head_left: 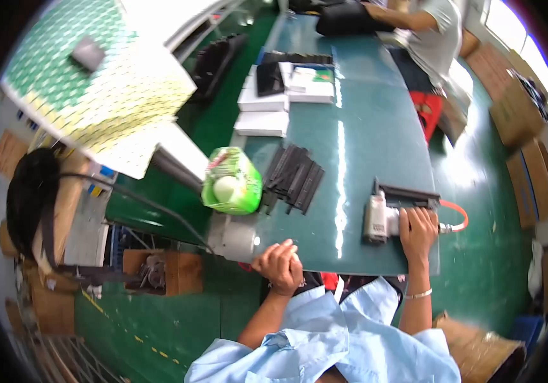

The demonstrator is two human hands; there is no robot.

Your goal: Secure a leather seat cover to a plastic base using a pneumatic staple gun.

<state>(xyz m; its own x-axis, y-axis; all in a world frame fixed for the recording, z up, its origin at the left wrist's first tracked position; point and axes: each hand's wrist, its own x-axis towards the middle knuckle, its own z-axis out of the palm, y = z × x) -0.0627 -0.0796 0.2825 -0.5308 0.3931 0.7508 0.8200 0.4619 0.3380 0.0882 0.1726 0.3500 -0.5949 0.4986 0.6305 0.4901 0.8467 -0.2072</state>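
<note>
My right hand (418,231) is closed around the handle of an air-powered staple gun (377,218) at the table's right edge. The gun has a pale grey body and a long black magazine, and an orange air hose (462,216) loops from its handle end. At the near edge of the table, my left hand (278,268) has its fingers curled in; whether anything is inside them is hidden. Just beyond it lies a whitish cylinder (241,239), and behind that stands a green-and-white package (232,182). Several black strips (294,177) lie in a loose pile mid-table.
White boxes (261,124) and a black item (269,78) sit farther up the green table (376,134). A co-worker (436,38) handles a black object (347,20) at the far end. A patterned sheet (95,76) is at upper left; cardboard boxes (529,182) line the right.
</note>
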